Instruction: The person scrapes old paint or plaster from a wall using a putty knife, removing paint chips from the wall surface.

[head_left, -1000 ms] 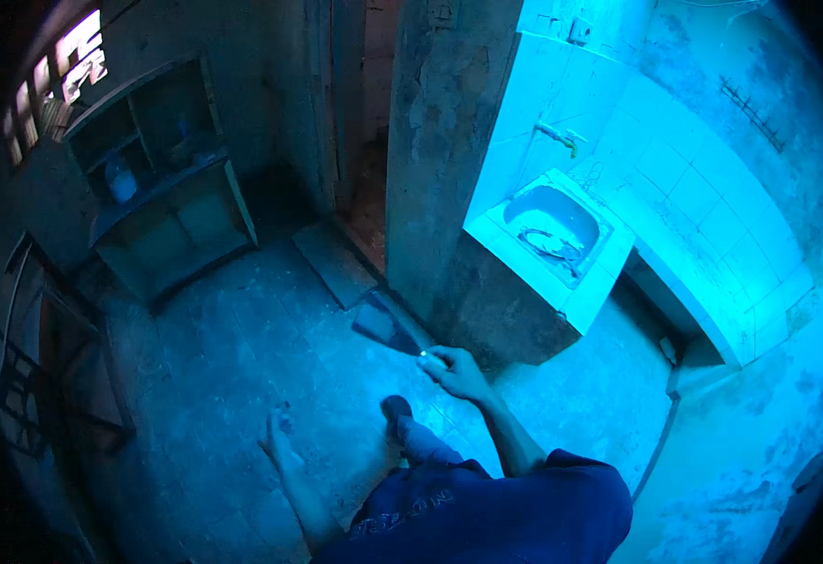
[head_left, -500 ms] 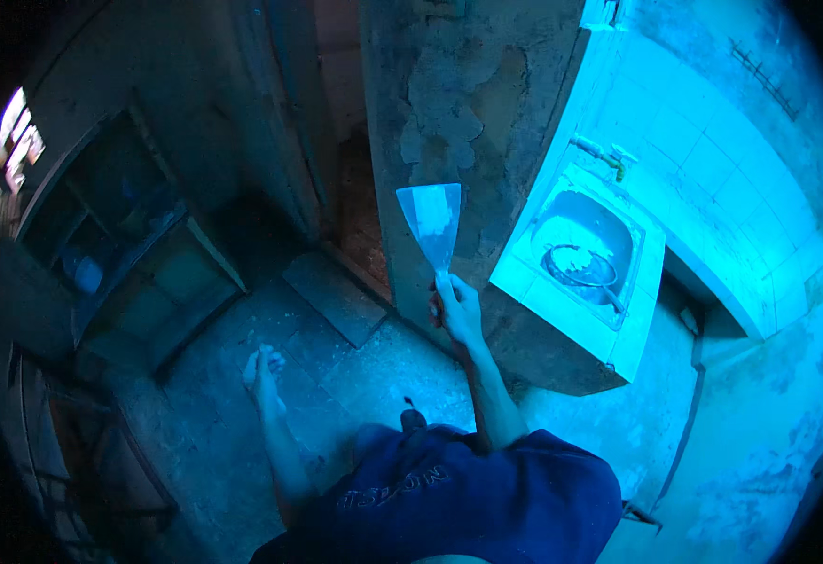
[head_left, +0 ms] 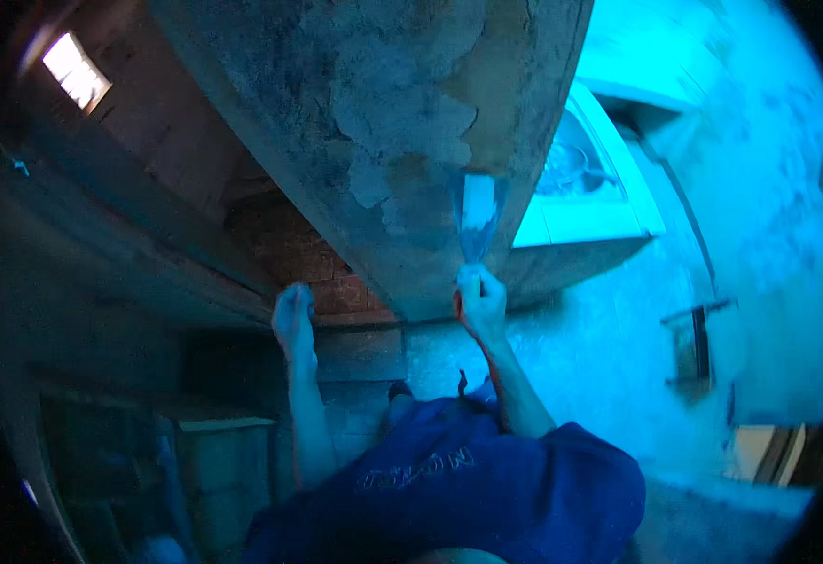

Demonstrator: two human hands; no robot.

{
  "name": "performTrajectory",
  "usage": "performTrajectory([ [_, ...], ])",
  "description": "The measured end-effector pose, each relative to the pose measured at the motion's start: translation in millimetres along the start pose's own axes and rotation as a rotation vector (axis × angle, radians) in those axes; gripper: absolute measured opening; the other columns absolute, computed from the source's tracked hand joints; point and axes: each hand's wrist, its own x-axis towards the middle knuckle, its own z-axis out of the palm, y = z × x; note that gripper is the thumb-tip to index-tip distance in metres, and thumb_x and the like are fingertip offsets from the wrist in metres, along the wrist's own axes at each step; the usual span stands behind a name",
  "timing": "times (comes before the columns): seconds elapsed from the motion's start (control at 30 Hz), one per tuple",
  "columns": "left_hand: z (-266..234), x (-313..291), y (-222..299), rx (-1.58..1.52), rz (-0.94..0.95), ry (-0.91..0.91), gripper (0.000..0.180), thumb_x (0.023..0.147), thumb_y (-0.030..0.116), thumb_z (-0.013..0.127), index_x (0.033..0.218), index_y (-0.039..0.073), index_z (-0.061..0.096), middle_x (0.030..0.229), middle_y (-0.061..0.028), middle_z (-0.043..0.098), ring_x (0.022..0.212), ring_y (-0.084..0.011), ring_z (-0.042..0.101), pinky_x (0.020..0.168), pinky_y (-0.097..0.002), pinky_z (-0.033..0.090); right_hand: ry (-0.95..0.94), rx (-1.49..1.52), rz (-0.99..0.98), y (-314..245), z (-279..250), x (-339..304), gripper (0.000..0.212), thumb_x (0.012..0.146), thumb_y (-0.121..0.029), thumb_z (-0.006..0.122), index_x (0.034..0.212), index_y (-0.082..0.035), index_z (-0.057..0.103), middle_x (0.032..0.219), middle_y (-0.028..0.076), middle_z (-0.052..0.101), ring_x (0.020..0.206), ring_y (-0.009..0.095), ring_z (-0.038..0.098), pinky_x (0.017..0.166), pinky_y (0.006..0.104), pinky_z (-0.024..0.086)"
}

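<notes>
My right hand (head_left: 481, 305) is closed around the handle of a putty knife (head_left: 476, 240), which points up and away from me. Its wide blade carries a white patch of what looks like putty. Behind the blade stands a rough grey wall (head_left: 336, 122) with uneven, lighter patches; whether the blade touches it I cannot tell. Off to the left, my left hand (head_left: 294, 315) is raised with its fingers curled in. The inside of that hand is hidden.
At the right, a tiled counter (head_left: 585, 221) with a sink (head_left: 576, 169) adjoins the wall's edge. A doorway with a brownish floor (head_left: 308, 249) opens left of the wall. A cabinet (head_left: 219, 461) stands in shadow at the lower left.
My view and body have turned, so the wall now fills the upper middle and the sink sits farther back. The putty knife is now in front of the wall near its right edge.
</notes>
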Motion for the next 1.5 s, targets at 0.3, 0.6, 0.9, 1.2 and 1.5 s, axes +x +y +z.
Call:
performTrajectory([
  [0.3,69.1,72.5,99.0,-0.063,0.523,-0.242,0.065,0.082,0.029,0.066,0.130,0.002,0.033,0.128,-0.0176,0.038,0.116,-0.0275,0.043,0.093,-0.0403,0.040,0.228,0.239,0.083,-36.1,71.4,-22.8,0.034,0.094,-0.034,0.043,0.076,-0.006,0.051,0.049,0.001,0.046,0.038,0.009,0.042,0.036,0.0251,0.033],
  [0.6,100.8,160.3,59.4,0.333,1.052,0.282,0.087,0.067,0.041,0.077,0.131,0.005,0.032,0.134,-0.0192,0.032,0.123,-0.0335,0.036,0.097,-0.0459,0.037,0.253,0.398,0.058,-50.5,142.3,11.1,0.040,0.094,-0.040,0.038,0.074,-0.007,0.046,0.047,0.004,0.042,0.036,0.012,0.041,0.032,0.0273,0.034],
  [0.9,102.4,180.0,53.0,0.071,1.049,0.038,0.104,0.052,0.040,0.086,0.131,-0.003,0.033,0.126,-0.0196,0.043,0.115,-0.0327,0.044,0.093,-0.0449,0.040,0.310,0.641,0.114,-74.4,163.5,30.1,0.041,0.092,-0.044,0.040,0.074,-0.008,0.043,0.047,0.005,0.042,0.033,0.014,0.038,0.030,0.0291,0.032],
  [1.2,91.3,157.3,77.9,0.046,0.887,0.034,0.099,0.049,0.042,0.086,0.124,-0.001,0.039,0.113,-0.0179,0.054,0.104,-0.0331,0.054,0.088,-0.0420,0.044,0.523,-0.011,-0.539,-68.7,99.8,35.9,0.015,0.089,-0.022,0.045,0.090,-0.007,0.048,0.076,0.006,0.050,0.063,0.014,0.050,0.057,0.0275,0.043],
  [1.5,101.3,158.4,67.1,0.053,0.847,0.070,0.096,0.050,0.044,0.085,0.121,-0.001,0.039,0.108,-0.0195,0.055,0.099,-0.0307,0.057,0.081,-0.0412,0.048,0.675,0.569,-0.399,-78.7,87.8,-13.4,0.034,0.095,-0.040,0.035,0.079,-0.012,0.044,0.053,0.001,0.038,0.043,0.011,0.039,0.037,0.0270,0.035],
])
